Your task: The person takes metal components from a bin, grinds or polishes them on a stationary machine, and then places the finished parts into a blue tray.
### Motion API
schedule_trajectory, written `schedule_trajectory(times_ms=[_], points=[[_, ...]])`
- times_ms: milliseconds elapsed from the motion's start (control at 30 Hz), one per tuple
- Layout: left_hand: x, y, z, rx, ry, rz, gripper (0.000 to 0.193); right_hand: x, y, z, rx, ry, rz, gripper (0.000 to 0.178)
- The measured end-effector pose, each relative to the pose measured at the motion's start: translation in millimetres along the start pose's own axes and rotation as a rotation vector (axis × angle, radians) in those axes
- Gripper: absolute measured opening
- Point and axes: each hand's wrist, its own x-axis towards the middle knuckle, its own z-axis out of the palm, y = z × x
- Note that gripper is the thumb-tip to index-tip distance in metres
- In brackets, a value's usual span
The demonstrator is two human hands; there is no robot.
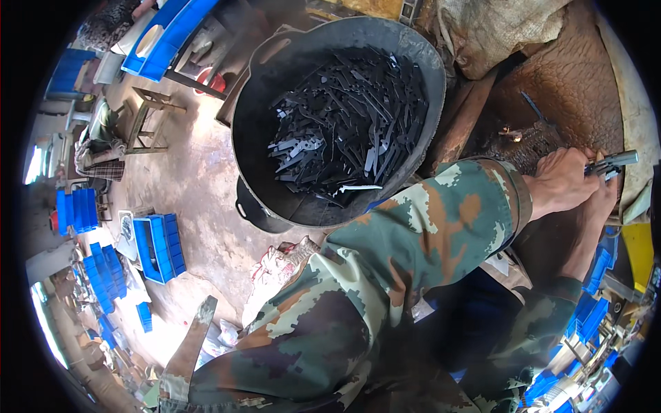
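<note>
My left hand (566, 179) is closed at the right side, its arm in a camouflage sleeve stretched across the view. Close against it is my right hand (603, 199), also closed and partly covered by the left. A slim grey metal piece (622, 160) with a rounded silvery end sticks out from between the two hands. The fingers hide the rest, so its exact kind cannot be told. Just left of the hands is a dark, rough block (527, 148), with a small bright orange-gold spot (511, 134) on it. A thin bluish metal strip (531, 104) stands beyond the block.
A large black tub (251, 131) holds a heap of dark flat metal parts (344, 117). Beside it runs a wooden beam (463, 124); brown wrinkled sheeting (571, 82) lies behind my hands. Blue bins (158, 248) and a wooden stool (146, 124) stand on the floor to the left.
</note>
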Motion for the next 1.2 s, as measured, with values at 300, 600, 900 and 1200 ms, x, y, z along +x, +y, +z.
schedule_trajectory(times_ms=[300, 600, 900, 1200], points=[[1.5, 4.1, -6.0, -0.050, -0.146, -0.106, 0.039, 0.4, 12.6, -5.5, 0.024, -0.037, 0.029, 0.029], [32.6, -63.1, 43.0, 0.986, 0.190, 0.969, 0.016, 2.2, 4.4, 1.8, -0.120, 0.124, -0.055, 0.018], [43.2, -66.3, 41.4, 0.595, 0.324, 0.842, 0.016, 5.1, 7.3, 17.8, -0.048, 0.070, -0.074, 0.024], [-24.8, 31.2, -53.2, 0.036, -0.029, -0.001, 0.028, -129.3, -63.2, 29.7, -0.021, -0.082, 0.136, 0.024]])
